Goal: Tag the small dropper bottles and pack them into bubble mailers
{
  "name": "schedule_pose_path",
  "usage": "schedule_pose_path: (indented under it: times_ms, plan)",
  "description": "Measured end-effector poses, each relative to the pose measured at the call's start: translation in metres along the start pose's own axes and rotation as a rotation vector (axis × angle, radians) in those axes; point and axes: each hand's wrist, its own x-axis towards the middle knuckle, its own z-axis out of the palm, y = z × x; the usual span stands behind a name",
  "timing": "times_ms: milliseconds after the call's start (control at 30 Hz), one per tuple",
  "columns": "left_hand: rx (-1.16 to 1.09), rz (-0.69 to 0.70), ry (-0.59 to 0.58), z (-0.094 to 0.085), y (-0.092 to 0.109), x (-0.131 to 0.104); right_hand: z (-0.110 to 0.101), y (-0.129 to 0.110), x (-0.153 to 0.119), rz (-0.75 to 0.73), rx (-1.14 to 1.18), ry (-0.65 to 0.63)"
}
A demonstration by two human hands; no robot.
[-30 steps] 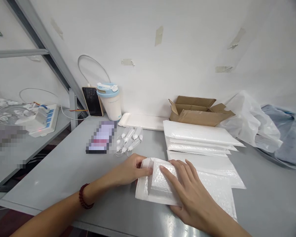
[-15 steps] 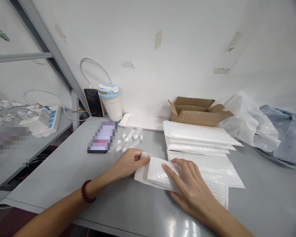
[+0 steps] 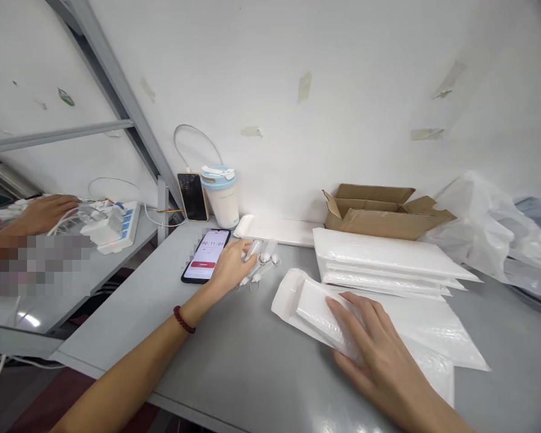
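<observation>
My left hand (image 3: 232,264) reaches over the cluster of small clear plastic tubes with white caps (image 3: 264,258), its fingertips closed on one of them. Beside it lies a phone (image 3: 206,255) with a lit timer screen. My right hand (image 3: 369,337) grips a white bubble mailer (image 3: 293,300) with a white padded packet (image 3: 318,307) on or partly in it; the mailer's flap end points left. Under and behind the right hand are more white bubble mailers (image 3: 451,328), and a stack of them (image 3: 383,251) lies further back.
An open cardboard box (image 3: 383,224), a plastic bag (image 3: 482,222), a lidded cup (image 3: 223,201) and an upright phone (image 3: 193,197) stand along the wall. At left, another person's hand (image 3: 49,211) is near a power strip (image 3: 126,228).
My left hand has let go of the mailer and moved up and left to the tubes. My right hand still holds the mailer. The view has shifted left, and another person's hand now shows.
</observation>
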Motion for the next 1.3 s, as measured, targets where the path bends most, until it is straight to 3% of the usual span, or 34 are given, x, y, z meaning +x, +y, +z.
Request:
schedule_pose_path:
  times_ms: [100,167,267,367,533,700,767,933,967,1133,1300]
  plan:
    - [-0.162,-0.100,0.096,-0.008,0.014,-0.004,0.000,0.000,0.000,0.013,-0.002,-0.009]
    - [-0.407,-0.138,0.113,-0.016,0.027,-0.010,0.001,0.000,0.000,0.024,-0.003,-0.012]
    - [-0.730,-0.181,0.004,-0.023,0.046,-0.024,0.002,0.001,0.000,0.035,0.002,-0.016]
    - [-0.819,-0.196,-0.132,-0.020,0.058,-0.038,0.002,0.001,0.001,0.048,0.018,-0.013]
    - [-0.708,-0.168,-0.217,-0.003,0.061,-0.053,0.003,0.000,0.000,0.066,0.049,-0.014]
    - [-0.411,0.300,-0.181,0.007,0.057,-0.058,0.007,0.001,-0.002,0.076,0.030,-0.034]
    - [-0.331,0.396,-0.178,0.007,0.053,-0.056,0.008,0.002,-0.004,0.072,0.022,-0.035]
    - [-0.061,0.241,0.113,0.003,0.034,-0.037,0.006,0.002,-0.005,0.083,0.018,-0.038]
    - [-0.001,0.222,0.130,0.004,0.029,-0.033,0.006,0.002,-0.004,0.084,0.019,-0.039]
    - [0.020,0.241,-0.073,0.008,0.014,-0.022,0.005,0.001,-0.002,0.080,0.027,-0.036]
    - [-0.090,0.240,0.119,-0.003,0.022,-0.024,0.004,0.000,-0.002,0.119,0.064,-0.056]
